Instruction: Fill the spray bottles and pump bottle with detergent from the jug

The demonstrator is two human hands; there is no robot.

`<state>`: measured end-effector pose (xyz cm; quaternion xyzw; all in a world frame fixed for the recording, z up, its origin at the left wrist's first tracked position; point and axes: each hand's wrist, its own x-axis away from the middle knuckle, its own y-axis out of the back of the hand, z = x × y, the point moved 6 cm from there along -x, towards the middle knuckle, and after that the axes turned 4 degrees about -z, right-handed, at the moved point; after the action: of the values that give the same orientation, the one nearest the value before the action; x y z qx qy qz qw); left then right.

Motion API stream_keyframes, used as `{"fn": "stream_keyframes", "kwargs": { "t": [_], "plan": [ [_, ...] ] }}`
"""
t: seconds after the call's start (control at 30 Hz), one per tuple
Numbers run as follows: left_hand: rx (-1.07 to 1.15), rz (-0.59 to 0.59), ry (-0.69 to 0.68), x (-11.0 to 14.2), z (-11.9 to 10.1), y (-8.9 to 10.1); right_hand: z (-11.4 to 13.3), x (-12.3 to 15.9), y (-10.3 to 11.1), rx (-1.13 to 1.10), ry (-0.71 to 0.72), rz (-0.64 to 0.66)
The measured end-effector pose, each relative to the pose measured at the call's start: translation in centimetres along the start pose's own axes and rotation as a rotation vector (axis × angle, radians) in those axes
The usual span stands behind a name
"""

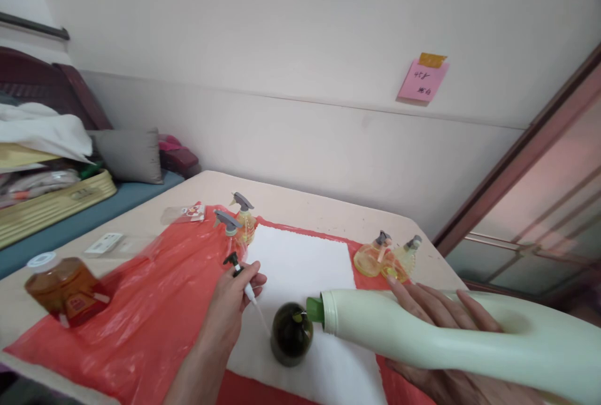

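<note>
My left hand (239, 289) is closed around a black-and-white pump head (243, 276), whose thin tube slants down to the right. My right hand (436, 323) grips a large pale green jug (399, 323), tipped on its side with its green spout (315, 309) pointing left. Right under that spout stands a dark round bottle (291, 336) on a white cloth (305, 261). Its opening is at the spout; whether liquid is flowing I cannot tell. The pump tube's lower end hangs just left of the dark bottle.
Two spray bottles (232, 236) stand behind my left hand, and several small bottles (370, 258) stand at the right. An amber liquid bottle (70, 286) sits at the left on red plastic sheeting (154, 286). A pink note (422, 81) is taped to the wall.
</note>
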<state>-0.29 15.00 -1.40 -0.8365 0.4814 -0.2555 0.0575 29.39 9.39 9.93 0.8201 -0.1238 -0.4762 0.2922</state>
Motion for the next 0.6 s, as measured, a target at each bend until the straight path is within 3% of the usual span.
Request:
{"fn": "stream_keyframes", "kwargs": {
  "t": [0.13, 0.37, 0.6],
  "plan": [
    [-0.01, 0.007, -0.001, -0.2, 0.0, -0.1, -0.5, 0.2, 0.1, 0.016, 0.023, 0.034],
    [-0.002, 0.006, 0.0, -0.1, 0.0, -0.1, -1.2, 1.4, -0.7, 0.217, 0.286, 0.244],
    [0.004, -0.006, -0.002, 0.1, -0.2, -0.1, -1.0, 1.6, -0.9, 0.229, 0.303, 0.247]
  ]
}}
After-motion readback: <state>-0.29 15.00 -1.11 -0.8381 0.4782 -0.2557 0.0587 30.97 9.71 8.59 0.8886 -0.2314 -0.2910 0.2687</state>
